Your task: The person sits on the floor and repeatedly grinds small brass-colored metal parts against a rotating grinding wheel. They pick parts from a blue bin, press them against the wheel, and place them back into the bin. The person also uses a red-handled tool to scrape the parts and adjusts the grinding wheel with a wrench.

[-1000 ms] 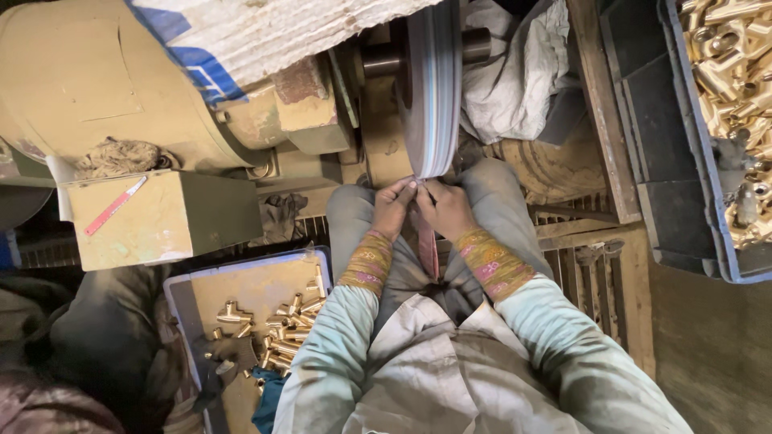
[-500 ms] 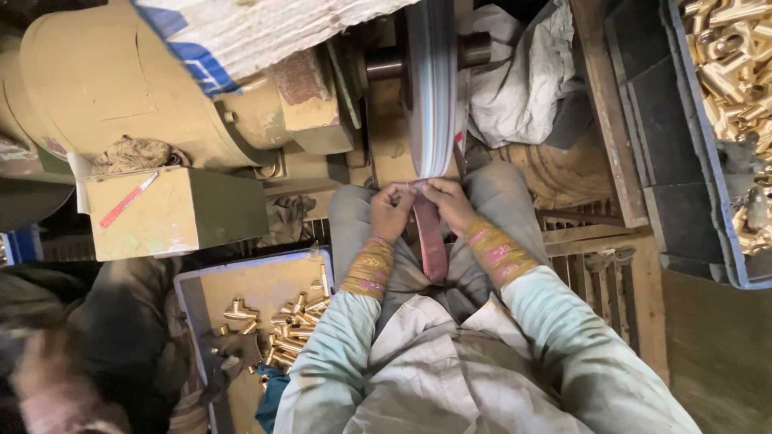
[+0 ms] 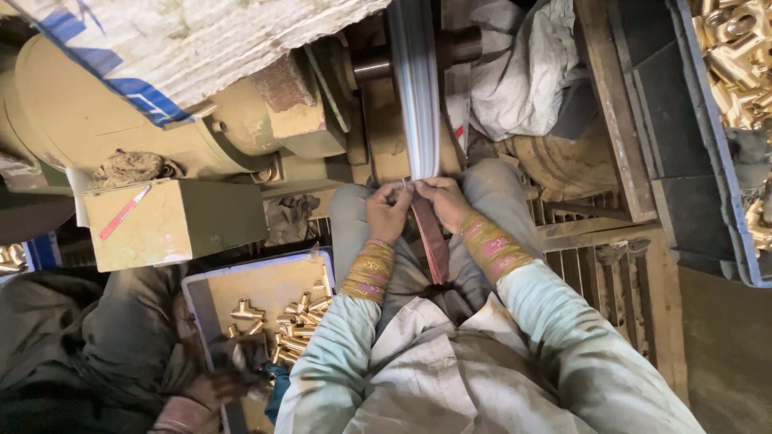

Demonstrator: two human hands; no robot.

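Against the wheel's [image 3: 416, 88] rim, both hands' fingers [image 3: 400, 193] pinching a small workpiece [image 3: 410, 186], axis unclear.

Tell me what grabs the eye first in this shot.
Dead centre, the left hand and right hand meet at the rim of a pale wheel on a dusty tan machine, with a dark red strip running back from them over the lap. At lower left, a tray holds brass fittings; more fill a bin at upper right.

I see a glossy, smooth metal wheel [image 3: 416, 88], shiny brass fittings [image 3: 293, 321], and a rough wooden frame [image 3: 611, 112].
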